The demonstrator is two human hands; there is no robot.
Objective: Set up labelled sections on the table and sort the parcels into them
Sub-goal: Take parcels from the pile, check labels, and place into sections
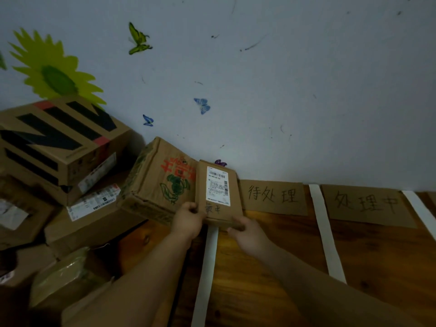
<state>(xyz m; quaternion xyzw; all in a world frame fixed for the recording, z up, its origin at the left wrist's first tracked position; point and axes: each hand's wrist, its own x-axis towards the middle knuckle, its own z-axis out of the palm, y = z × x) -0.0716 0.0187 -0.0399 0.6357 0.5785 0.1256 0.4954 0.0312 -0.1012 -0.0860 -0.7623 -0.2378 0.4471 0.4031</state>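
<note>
The left hand (188, 215) grips the near left corner of a small flat parcel (213, 215), thumb laid on top. The right hand (247, 233) has the near right corner, fingers curled round the edge. Between them the parcel is held up off the table (271, 256), tilted so its white shipping label faces us, with some handwriting on the cardboard below the label. It hangs over the far end of the leftmost white tape strip (207, 267), just left of the first cardboard sign (273, 197), which lies flat against the wall with three handwritten characters on it.

Further right, past a second tape strip (326, 232), lies another handwritten sign (365, 205), and a third strip (420, 208) runs near the right edge.

On the left the other parcels are heaped up: a big box with black stripes (59, 142) on top at the far side, a box with red and green printing (160, 178) leaning right behind the held parcel, a flat box with a label (94, 213) under them, and a plastic-wrapped packet (63, 274) nearest. I cannot tell whether the held parcel touches the printed box.
</note>
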